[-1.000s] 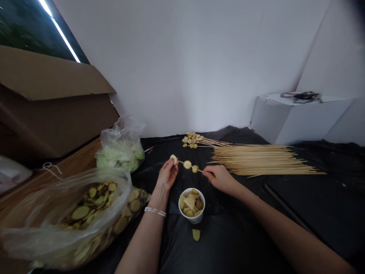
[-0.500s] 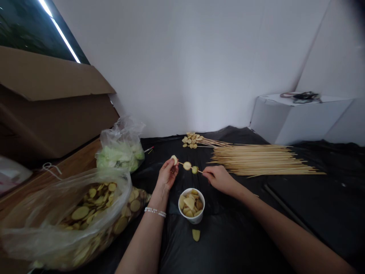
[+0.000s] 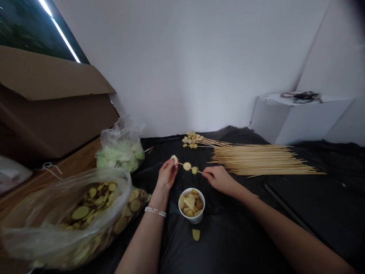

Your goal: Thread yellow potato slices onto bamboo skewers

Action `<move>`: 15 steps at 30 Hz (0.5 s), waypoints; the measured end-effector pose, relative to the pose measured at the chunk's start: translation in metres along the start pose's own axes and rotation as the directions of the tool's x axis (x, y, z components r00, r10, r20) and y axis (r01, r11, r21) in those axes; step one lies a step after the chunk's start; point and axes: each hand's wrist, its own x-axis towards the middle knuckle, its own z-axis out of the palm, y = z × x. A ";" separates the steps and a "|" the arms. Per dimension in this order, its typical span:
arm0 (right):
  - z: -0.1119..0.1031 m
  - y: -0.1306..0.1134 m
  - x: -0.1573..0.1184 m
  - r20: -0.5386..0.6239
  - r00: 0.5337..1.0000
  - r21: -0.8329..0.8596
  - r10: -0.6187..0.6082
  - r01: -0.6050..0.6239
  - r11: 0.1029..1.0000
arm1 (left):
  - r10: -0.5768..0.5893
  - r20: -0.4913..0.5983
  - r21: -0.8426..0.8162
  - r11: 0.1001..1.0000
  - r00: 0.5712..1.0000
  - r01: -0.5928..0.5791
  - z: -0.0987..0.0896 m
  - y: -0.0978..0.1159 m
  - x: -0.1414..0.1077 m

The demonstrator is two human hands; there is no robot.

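Note:
My left hand (image 3: 169, 172) pinches a pale round slice, likely potato (image 3: 174, 159), at the left tip of a thin wooden skewer (image 3: 200, 172). Farther along the stick sit two more slices (image 3: 187, 166), apart from each other. My right hand (image 3: 218, 178) is closed round the skewer to the right of them. Below both hands stands a white paper cup (image 3: 189, 219) full of cut yellowish pieces (image 3: 190, 202). One loose slice (image 3: 196, 234) lies on the black covering in front of the cup.
Bare skewers (image 3: 262, 160) lie in a wide row at right, beside several loaded ones (image 3: 192, 140). An open plastic bag of slices (image 3: 114, 175) and a bag of green vegetable (image 3: 121, 156) stand left. Around are a cardboard box (image 3: 57, 121) and a white box (image 3: 310, 118).

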 end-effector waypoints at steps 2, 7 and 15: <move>0.001 0.000 0.000 0.000 1.000 -0.008 -0.002 0.002 1.000 | -0.001 0.000 0.001 1.000 1.000 0.001 0.001 0.000 -0.001; 0.003 0.001 0.000 0.005 1.000 -0.029 -0.008 0.008 1.000 | -0.009 -0.006 0.001 1.000 1.000 0.009 0.002 -0.002 -0.001; 0.009 0.002 0.000 -0.001 1.000 -0.029 -0.004 0.004 1.000 | 0.012 -0.014 0.005 1.000 1.000 -0.012 0.002 -0.005 -0.003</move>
